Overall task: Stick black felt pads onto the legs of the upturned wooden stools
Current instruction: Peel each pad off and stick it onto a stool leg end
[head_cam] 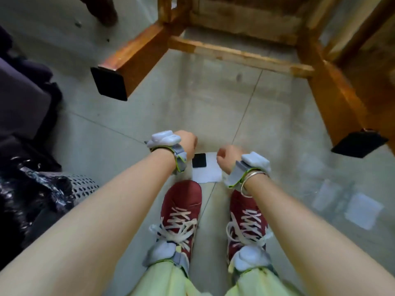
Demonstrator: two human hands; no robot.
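An upturned wooden stool (245,24) fills the top of the view. Its near left leg ends in a black felt pad (110,84), and its near right leg carries another black pad (359,145). On the floor in front of my red shoes lies a white backing sheet (210,171) with one black pad (199,160) on it. My left hand (186,140) hangs just above and left of the sheet. My right hand (226,157) is at the sheet's upper right corner. Both hands point down with curled fingers hidden beneath them, so any grip is unclear.
Empty white backing sheets (363,212) lie on the grey tiled floor to the right. A dark shiny bag (32,193) and a perforated basket (84,186) sit at the left. A dark wooden leg (102,9) stands at the top left.
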